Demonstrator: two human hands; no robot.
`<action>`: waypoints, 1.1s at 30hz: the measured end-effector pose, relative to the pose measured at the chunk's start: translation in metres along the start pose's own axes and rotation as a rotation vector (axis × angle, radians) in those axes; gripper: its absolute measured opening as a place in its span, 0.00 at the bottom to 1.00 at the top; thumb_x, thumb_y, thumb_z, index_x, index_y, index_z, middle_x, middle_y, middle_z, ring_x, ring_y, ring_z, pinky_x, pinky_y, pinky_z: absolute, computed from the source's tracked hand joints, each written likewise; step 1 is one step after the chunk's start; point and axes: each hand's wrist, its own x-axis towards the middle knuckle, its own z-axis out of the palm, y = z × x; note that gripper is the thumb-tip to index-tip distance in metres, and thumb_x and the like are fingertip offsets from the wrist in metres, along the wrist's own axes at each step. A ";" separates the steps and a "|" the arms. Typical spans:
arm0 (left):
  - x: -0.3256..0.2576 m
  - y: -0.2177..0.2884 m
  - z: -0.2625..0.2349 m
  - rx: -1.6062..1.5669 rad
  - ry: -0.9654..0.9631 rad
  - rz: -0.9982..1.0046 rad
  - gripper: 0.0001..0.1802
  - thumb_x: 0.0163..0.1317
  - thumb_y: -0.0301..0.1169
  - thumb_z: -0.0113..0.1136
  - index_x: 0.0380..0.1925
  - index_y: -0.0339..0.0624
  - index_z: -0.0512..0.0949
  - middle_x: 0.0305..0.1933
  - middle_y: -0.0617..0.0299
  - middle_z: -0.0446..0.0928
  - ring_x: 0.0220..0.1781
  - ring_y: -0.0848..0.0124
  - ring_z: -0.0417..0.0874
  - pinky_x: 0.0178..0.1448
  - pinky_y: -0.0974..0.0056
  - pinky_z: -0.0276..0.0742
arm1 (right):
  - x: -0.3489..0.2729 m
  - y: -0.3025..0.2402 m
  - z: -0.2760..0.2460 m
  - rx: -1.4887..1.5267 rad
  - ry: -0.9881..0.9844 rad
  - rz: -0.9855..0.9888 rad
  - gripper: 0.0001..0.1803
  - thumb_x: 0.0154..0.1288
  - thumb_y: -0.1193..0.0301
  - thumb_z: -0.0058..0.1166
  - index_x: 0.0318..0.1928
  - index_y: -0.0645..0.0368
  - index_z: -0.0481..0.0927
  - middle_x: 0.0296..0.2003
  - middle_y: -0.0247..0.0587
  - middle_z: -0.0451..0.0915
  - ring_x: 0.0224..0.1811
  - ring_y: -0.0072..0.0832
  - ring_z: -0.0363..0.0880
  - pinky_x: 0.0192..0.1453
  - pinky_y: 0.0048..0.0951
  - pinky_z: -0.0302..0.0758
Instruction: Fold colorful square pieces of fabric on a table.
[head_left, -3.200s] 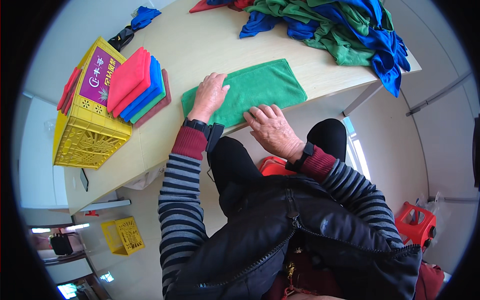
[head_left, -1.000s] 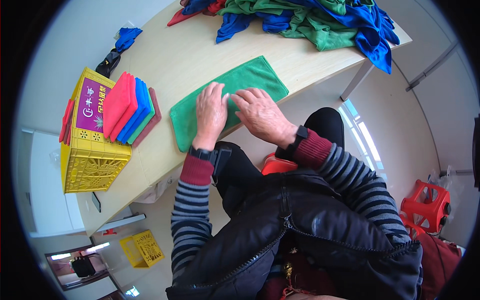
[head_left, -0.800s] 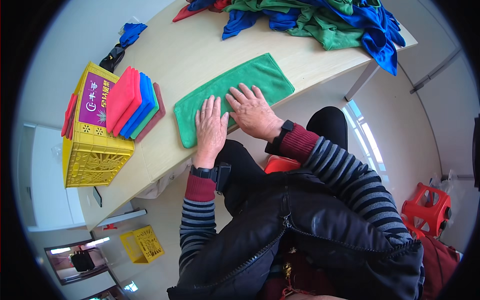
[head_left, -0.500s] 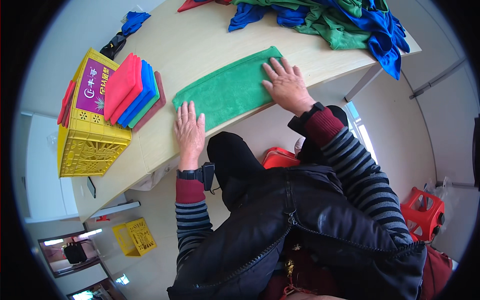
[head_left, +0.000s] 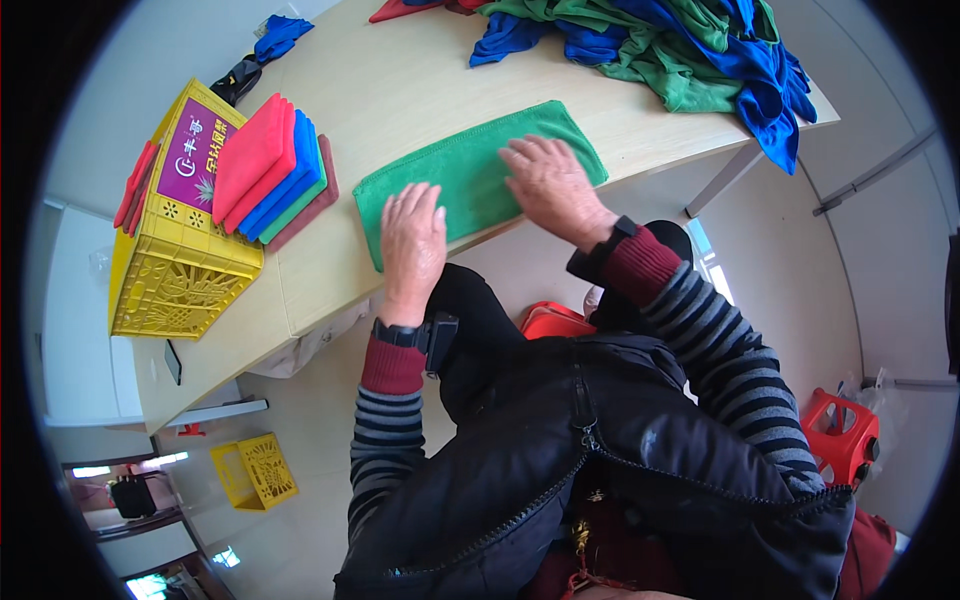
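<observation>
A green cloth (head_left: 468, 172), folded into a long rectangle, lies flat near the front edge of the table. Over its left end is my left hand (head_left: 412, 245), palm down with fingers stretched out and nothing held. My right hand (head_left: 560, 190) is above the right half of the cloth, slightly blurred, its fingers extended and apart. Whether either palm presses on the fabric I cannot tell. To the left, a neat stack of folded cloths (head_left: 258, 150) in red, blue, green and brownish red leans against a yellow crate (head_left: 185, 285).
A loose heap of blue and green cloths (head_left: 665, 55) covers the far right of the table (head_left: 410, 75), one hanging over its edge. A phone (head_left: 173, 362) lies by the crate. On the floor are another yellow crate (head_left: 256, 472) and a red stool (head_left: 840, 440).
Both hands have come inward from the cloth's ends, closer to each other. The cloth's right end now shows uncovered. My view has shifted slightly.
</observation>
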 end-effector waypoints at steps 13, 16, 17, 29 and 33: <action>0.014 0.008 0.040 -0.127 0.020 0.035 0.25 0.70 0.33 0.54 0.66 0.38 0.69 0.70 0.49 0.69 0.74 0.54 0.66 0.76 0.47 0.59 | 0.001 -0.002 0.043 0.081 0.117 0.069 0.26 0.69 0.65 0.53 0.65 0.57 0.72 0.67 0.46 0.70 0.72 0.44 0.64 0.75 0.49 0.59; 0.013 0.010 0.040 -0.113 0.015 0.027 0.25 0.70 0.33 0.53 0.66 0.38 0.68 0.70 0.49 0.69 0.74 0.54 0.66 0.76 0.47 0.59 | 0.001 0.028 0.039 0.038 0.138 0.136 0.25 0.68 0.66 0.53 0.65 0.57 0.72 0.67 0.46 0.70 0.72 0.44 0.64 0.75 0.49 0.60; 0.013 0.009 0.039 -0.112 0.021 0.016 0.25 0.70 0.32 0.53 0.66 0.38 0.68 0.70 0.49 0.69 0.74 0.53 0.66 0.76 0.47 0.59 | 0.002 0.031 0.035 0.014 0.150 0.170 0.25 0.68 0.66 0.53 0.65 0.57 0.72 0.67 0.46 0.70 0.72 0.45 0.64 0.75 0.48 0.60; 0.026 0.023 0.052 -0.057 -0.062 -0.014 0.28 0.72 0.39 0.50 0.69 0.42 0.66 0.74 0.51 0.64 0.76 0.53 0.62 0.77 0.43 0.55 | 0.015 -0.015 0.045 0.121 0.043 -0.059 0.28 0.68 0.62 0.52 0.67 0.57 0.71 0.68 0.45 0.70 0.74 0.45 0.62 0.76 0.48 0.57; 0.021 -0.011 0.048 0.047 -0.118 -0.044 0.30 0.75 0.48 0.45 0.72 0.48 0.64 0.77 0.53 0.60 0.79 0.53 0.58 0.78 0.42 0.51 | 0.028 0.019 0.047 0.019 -0.054 0.014 0.31 0.75 0.52 0.43 0.72 0.51 0.65 0.73 0.45 0.63 0.77 0.46 0.56 0.78 0.52 0.53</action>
